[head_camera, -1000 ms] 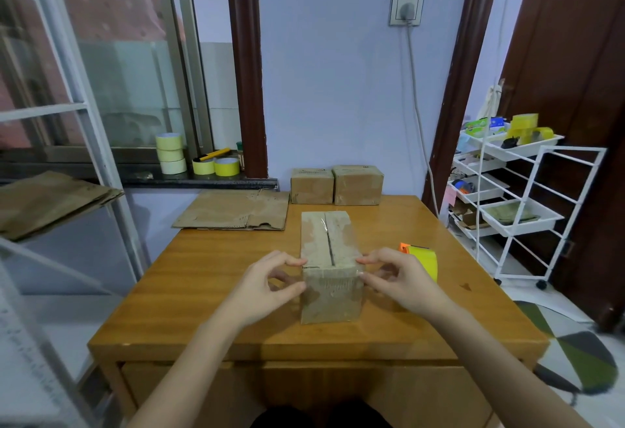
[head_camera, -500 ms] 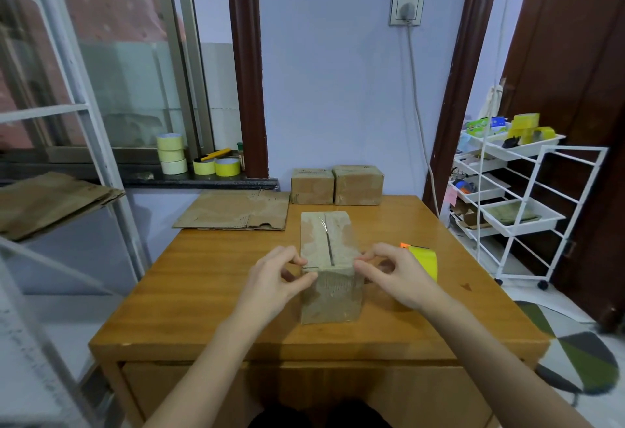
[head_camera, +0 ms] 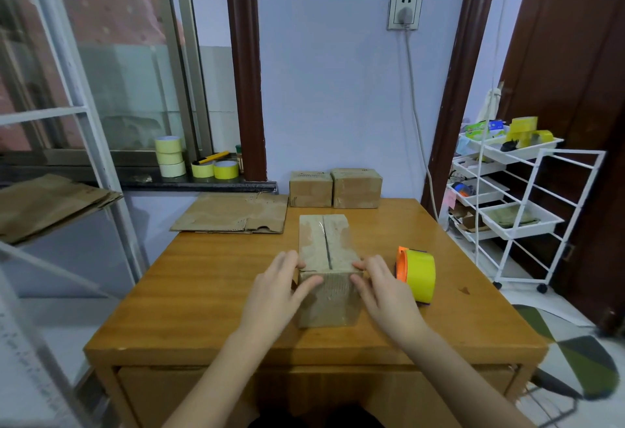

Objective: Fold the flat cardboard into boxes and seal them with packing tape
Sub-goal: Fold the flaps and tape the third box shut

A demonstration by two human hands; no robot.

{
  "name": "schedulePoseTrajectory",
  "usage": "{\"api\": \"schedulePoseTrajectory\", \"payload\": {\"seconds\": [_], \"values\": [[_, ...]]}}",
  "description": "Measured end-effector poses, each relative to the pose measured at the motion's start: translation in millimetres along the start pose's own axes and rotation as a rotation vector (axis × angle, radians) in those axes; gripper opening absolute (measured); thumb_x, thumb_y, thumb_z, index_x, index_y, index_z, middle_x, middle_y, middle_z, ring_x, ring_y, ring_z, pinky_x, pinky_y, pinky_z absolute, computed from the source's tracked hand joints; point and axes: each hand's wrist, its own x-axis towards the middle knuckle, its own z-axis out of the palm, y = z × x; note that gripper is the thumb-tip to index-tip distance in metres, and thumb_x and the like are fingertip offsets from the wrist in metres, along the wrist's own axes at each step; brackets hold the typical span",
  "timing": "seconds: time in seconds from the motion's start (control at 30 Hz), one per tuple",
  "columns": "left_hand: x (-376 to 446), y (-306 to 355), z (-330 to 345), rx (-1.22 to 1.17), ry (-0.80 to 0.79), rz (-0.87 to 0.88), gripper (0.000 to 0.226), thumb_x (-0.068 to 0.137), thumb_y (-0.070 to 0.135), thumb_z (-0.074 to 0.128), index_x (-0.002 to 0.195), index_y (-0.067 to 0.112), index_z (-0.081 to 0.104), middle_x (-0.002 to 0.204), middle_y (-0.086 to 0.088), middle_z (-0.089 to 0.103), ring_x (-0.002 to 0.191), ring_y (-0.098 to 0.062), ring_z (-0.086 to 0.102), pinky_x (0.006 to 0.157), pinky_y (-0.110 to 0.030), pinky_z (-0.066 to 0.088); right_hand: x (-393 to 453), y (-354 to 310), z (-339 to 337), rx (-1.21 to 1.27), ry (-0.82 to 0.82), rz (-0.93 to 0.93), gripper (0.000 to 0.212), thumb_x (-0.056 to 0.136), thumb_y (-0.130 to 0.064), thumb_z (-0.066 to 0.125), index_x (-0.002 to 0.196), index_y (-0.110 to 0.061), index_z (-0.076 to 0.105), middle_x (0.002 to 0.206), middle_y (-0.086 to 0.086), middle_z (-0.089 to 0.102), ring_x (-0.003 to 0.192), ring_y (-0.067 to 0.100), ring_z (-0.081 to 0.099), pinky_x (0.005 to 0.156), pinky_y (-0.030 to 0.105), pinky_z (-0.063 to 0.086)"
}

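Observation:
A small folded cardboard box (head_camera: 324, 241) stands in the middle of the wooden table (head_camera: 203, 292), with clear tape along its top seam. My left hand (head_camera: 274, 295) presses on its near left corner, thumb laid on the front face. My right hand (head_camera: 385, 292) presses on the near right corner in the same way. A yellow tape roll in an orange dispenser (head_camera: 417, 273) stands on the table just right of my right hand. Flat cardboard (head_camera: 233, 213) lies at the table's back left.
Two finished boxes (head_camera: 311, 189) (head_camera: 356, 187) stand at the table's back edge by the wall. Tape rolls (head_camera: 169, 157) sit on the window sill. More flat cardboard (head_camera: 47, 201) lies on a shelf at left. A white wire cart (head_camera: 507, 191) stands at right.
Both hands slid down from the box's top near edge onto its front corners, and the fingers have flattened against the box. The box and dispenser have not moved.

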Motion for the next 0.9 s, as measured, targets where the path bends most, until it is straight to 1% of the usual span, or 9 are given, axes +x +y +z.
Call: {"api": "schedulePoseTrajectory", "payload": {"seconds": [0.13,0.23,0.33,0.43,0.57,0.7,0.77,0.83,0.9], "values": [[-15,-10,21,-0.003,0.099,0.075,0.045,0.094,0.04,0.04,0.117,0.005,0.056,0.111,-0.002,0.056,0.092,-0.012,0.062,0.074,-0.016,0.042,-2,-4,3,0.003,-0.035,0.064,0.031,0.097,-0.032,0.05,0.119,-0.01,0.055,0.105,-0.005,0.055,0.071,0.01,0.061,0.055,0.026,0.048],[-19,-4,23,-0.053,0.111,-0.003,0.037,0.098,0.034,0.042,0.124,0.01,0.051,0.12,0.003,0.052,0.095,-0.002,0.052,0.076,-0.014,0.038,-1,-6,-1,-0.028,-0.082,0.126,0.042,0.09,-0.05,0.056,0.116,-0.017,0.05,0.106,-0.018,0.052,0.07,-0.001,0.053,0.056,0.015,0.042],[-18,1,17,-0.008,0.099,-0.018,0.038,0.095,0.044,0.045,0.122,0.018,0.048,0.12,0.012,0.048,0.084,0.0,0.053,0.063,-0.01,0.035,5,-15,-3,-0.057,-0.096,0.166,0.05,0.083,-0.064,0.054,0.106,-0.02,0.045,0.115,-0.016,0.053,0.087,0.005,0.061,0.066,0.024,0.054],[-14,-1,13,0.001,0.13,0.018,0.038,0.091,0.048,0.048,0.109,0.015,0.053,0.112,0.009,0.055,0.072,-0.003,0.054,0.059,-0.013,0.036,9,-20,-4,-0.089,-0.103,0.182,0.036,0.089,-0.054,0.053,0.098,-0.022,0.039,0.114,-0.008,0.059,0.084,0.009,0.061,0.066,0.026,0.052],[-11,-7,10,-0.043,0.111,0.058,0.028,0.093,0.036,0.053,0.107,0.013,0.059,0.114,0.006,0.06,0.083,-0.006,0.057,0.072,-0.018,0.041,9,-13,-7,-0.053,-0.127,0.092,0.018,0.096,-0.039,0.051,0.094,-0.025,0.039,0.112,0.0,0.061,0.085,0.016,0.062,0.068,0.036,0.051],[-11,-11,4,-0.103,0.065,0.064,0.012,0.096,0.028,0.051,0.102,0.019,0.057,0.119,0.011,0.058,0.093,0.001,0.053,0.075,-0.008,0.038,9,-8,-12,0.069,-0.166,0.068,0.03,0.099,-0.026,0.048,0.079,-0.037,0.028,0.111,0.005,0.062,0.096,0.024,0.063,0.074,0.043,0.05],[-11,-10,1,-0.163,0.039,0.053,0.002,0.096,0.025,0.051,0.096,0.027,0.052,0.119,0.012,0.058,0.094,0.0,0.055,0.079,-0.011,0.043,10,-6,-12,0.117,-0.188,0.089,0.031,0.1,-0.023,0.046,0.078,-0.038,0.03,0.112,0.002,0.061,0.1,0.023,0.062,0.078,0.042,0.05],[-13,-10,0,-0.221,0.027,0.031,0.004,0.095,0.026,0.052,0.096,0.031,0.052,0.118,0.013,0.058,0.089,0.0,0.057,0.081,-0.022,0.052,10,-3,-12,0.196,-0.218,0.148,0.028,0.101,-0.021,0.042,0.081,-0.039,0.034,0.113,-0.008,0.059,0.101,0.016,0.06,0.082,0.036,0.049],[-16,-8,-2,-0.228,0.029,0.02,0.008,0.094,0.032,0.054,0.101,0.029,0.056,0.113,0.014,0.056,0.082,0.003,0.056,0.074,-0.019,0.052,10,0,-13,0.254,-0.24,0.188,0.023,0.102,-0.019,0.038,0.091,-0.039,0.041,0.106,-0.017,0.057,0.094,0.009,0.057,0.077,0.026,0.046]]}}
